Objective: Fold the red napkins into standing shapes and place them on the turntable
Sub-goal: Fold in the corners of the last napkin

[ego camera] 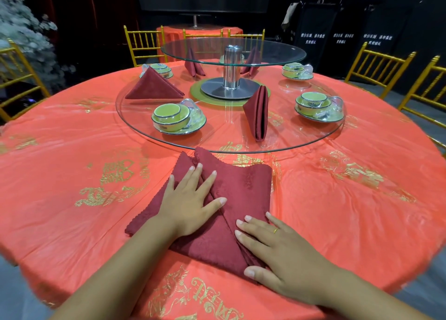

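- Red napkin lies partly folded on the orange tablecloth, on our side of the glass turntable, with its far corners close to the near rim.
- Our left hand lies flat on the napkin's left flap, fingers straight and spread, pressing the cloth down.
- Our right hand, with a gold ring on one finger, rests open on the napkin's near right edge, thumb at the near corner.
- On the turntable we see a standing napkin upright near the metal post, and a triangular napkin at the left.
- A far left napkin and a far right napkin stand beyond the post, partly behind the upper glass tier.
- A green cup-and-saucer set sits on the turntable, left of the standing napkin.
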`<action>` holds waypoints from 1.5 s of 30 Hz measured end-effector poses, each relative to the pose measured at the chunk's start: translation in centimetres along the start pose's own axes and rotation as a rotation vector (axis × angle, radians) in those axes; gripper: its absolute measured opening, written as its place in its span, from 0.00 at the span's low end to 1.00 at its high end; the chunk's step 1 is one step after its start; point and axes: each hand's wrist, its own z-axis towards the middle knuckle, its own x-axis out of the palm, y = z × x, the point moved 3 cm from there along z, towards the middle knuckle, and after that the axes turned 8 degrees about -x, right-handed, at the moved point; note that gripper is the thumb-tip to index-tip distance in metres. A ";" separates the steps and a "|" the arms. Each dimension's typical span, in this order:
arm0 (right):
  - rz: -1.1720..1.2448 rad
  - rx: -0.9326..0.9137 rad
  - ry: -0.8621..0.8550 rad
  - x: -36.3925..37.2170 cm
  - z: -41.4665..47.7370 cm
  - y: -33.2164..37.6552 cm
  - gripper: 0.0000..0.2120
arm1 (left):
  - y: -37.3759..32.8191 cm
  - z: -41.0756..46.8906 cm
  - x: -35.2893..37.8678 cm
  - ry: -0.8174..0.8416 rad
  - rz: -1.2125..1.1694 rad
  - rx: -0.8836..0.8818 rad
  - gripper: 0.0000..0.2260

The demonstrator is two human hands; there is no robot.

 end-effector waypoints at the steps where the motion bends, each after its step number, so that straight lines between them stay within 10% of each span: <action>1: -0.004 -0.003 -0.001 0.1 -0.1 0.0 0.29 | -0.3 0.2 -0.1 -0.009 0.013 0.039 0.38; 22: 0.096 0.044 0.121 0.9 2.6 1.3 0.45 | -0.3 1.7 1.2 0.002 0.015 0.009 0.36; 40: 0.156 0.005 0.163 2.0 2.6 1.1 0.35 | 1.5 5.3 -1.3 -0.056 0.046 -0.325 0.31; 45: 0.136 0.004 0.146 2.1 2.6 1.1 0.34 | -1.1 3.7 -0.7 -0.183 0.021 0.024 0.29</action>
